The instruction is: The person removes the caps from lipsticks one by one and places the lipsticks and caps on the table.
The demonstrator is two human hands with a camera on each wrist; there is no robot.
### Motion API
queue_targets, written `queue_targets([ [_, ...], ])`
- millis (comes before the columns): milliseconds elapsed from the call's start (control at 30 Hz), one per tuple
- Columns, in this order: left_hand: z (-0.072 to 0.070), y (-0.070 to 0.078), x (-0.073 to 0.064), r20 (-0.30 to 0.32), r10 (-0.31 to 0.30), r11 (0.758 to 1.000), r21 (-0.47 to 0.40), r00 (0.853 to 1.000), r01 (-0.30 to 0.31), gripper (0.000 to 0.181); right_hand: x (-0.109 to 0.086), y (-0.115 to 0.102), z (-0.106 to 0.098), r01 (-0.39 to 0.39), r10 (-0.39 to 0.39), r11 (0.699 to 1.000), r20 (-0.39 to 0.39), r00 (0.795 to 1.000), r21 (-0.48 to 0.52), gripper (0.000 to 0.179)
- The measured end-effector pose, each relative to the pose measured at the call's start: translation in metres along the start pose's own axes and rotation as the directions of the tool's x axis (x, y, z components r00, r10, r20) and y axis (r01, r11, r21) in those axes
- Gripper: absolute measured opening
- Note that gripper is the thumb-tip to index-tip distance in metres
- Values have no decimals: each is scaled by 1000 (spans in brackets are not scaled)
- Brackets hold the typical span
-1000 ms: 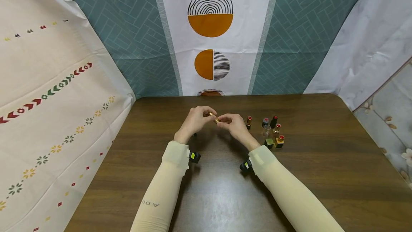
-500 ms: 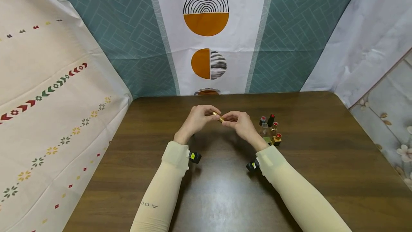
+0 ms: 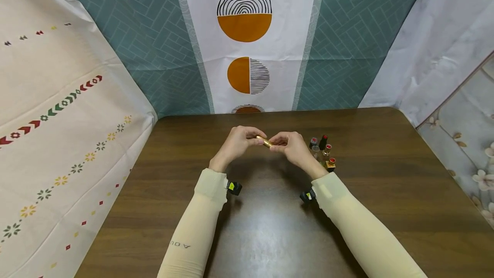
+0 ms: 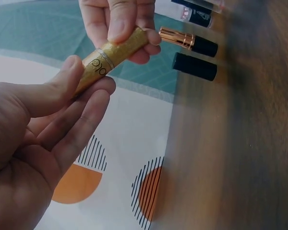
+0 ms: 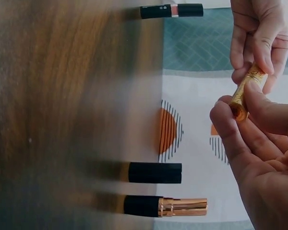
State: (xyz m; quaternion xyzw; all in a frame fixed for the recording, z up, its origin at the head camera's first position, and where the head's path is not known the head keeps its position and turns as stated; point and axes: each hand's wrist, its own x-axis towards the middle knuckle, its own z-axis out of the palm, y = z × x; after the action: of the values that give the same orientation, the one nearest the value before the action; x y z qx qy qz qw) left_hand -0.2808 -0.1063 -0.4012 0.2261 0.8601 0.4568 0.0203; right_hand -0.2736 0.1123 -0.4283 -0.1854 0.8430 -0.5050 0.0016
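Observation:
A shiny gold lipstick tube [image 4: 105, 61], with dark lettering and a thin silver ring round its middle, is held above the table in both hands. My left hand [image 3: 239, 144] pinches one end between thumb and fingers. At the other end, my right hand [image 3: 292, 146] grips it the same way; in the right wrist view the round tip of the gold tube [image 5: 239, 112] faces the camera. Beyond the hands stand a black lipstick with a rose-gold top [image 4: 192, 41] and a black cap [image 4: 196, 66], both hidden in the head view.
Several lipsticks and caps stand grouped right of my right hand, among them a red-tipped black one [image 3: 323, 142] and a gold square-based one [image 3: 330, 164]. A black tube with a pink band [image 5: 172, 10] stands on the left side. Patterned cloth [image 3: 247, 63] hangs behind the wooden table [image 3: 386, 175].
Both hands have shifted to the right with the gold tube, the right hand more. More of the tube shows between the fingers. The head view has turned slightly right.

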Motion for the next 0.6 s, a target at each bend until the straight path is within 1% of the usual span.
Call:
queue_targets([
  [67, 0, 1, 0, 6, -4, 1000, -3, 1000, 4, 17, 0, 1, -2, 0, 0, 1000, 6, 1000, -9, 16],
  [100, 0, 1, 1, 0, -6, 1000, 2, 1000, 6, 18, 0, 1, -3, 0, 0, 1000, 6, 1000, -20, 16],
  [133, -1, 1, 1, -20, -6, 1000, 6, 1000, 6, 17, -1, 2, -4, -2, 3, 999, 3, 1000, -35, 16],
  [200, -3, 1, 1, -82, -16, 1000, -1, 996, 16, 16, -2, 4, -7, -14, 14, 998, -8, 1000, -58, 16],
  [300, -7, 3, 2, -184, -12, 1000, -5, 983, 12, 17, -6, 7, -14, -48, 45, 996, -44, 998, -75, 16],
  [333, -8, 4, 2, -202, -6, 1000, -11, 979, 4, 17, -7, 7, -16, -58, 55, 996, -56, 997, -68, 16],
  [400, -9, 6, 4, -210, 8, 1000, -14, 978, -11, 18, -9, 7, -19, -63, 60, 997, -69, 996, -52, 17],
  [467, -9, 7, 5, -199, 24, 1000, -3, 980, -25, 19, -8, 6, -21, -54, 51, 998, -67, 996, -39, 17],
  [600, -5, 7, 6, -195, 27, 1000, 5, 980, -27, 20, -7, 2, -22, -40, 38, 999, -62, 997, -33, 18],
])
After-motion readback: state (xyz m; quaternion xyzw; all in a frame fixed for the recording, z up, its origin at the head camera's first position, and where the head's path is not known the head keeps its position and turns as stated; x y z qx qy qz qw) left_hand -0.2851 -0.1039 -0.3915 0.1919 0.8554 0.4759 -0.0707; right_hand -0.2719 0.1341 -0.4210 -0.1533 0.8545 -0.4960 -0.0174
